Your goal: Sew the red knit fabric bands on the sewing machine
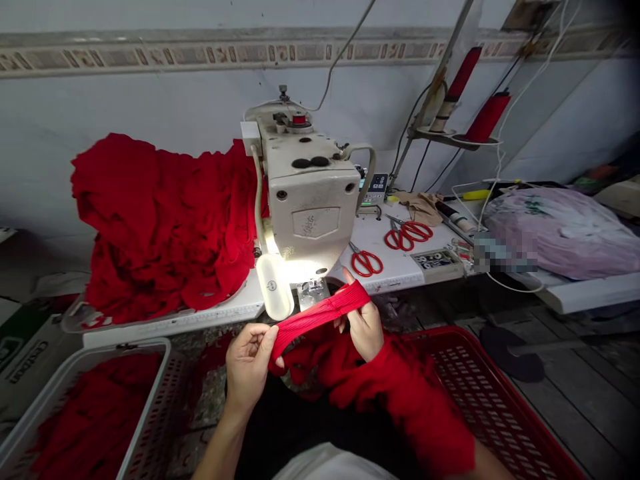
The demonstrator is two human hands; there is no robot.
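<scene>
A ribbed red fabric band [317, 315] is stretched between my hands, just in front of the sewing machine [313, 200]. My left hand [249, 363] pinches its left end between thumb and fingers. At the other end, my right hand [364, 325] holds the band, with part of it inside the fabric. More red fabric [400, 393] hangs below the band and bunches around my right forearm. The machine's lamp [275, 287] lights the needle area, and the metal plate [313, 293] there lies bare behind the band.
A tall red fabric pile [165, 220] stands left of the machine. Red-handled scissors [367, 263] lie on its right. A white basket [167, 353] with red fabric is at lower left, a red basket [480, 393] at lower right. Thread cones [487, 119] stand behind; a pale bundle [565, 230] sits at far right.
</scene>
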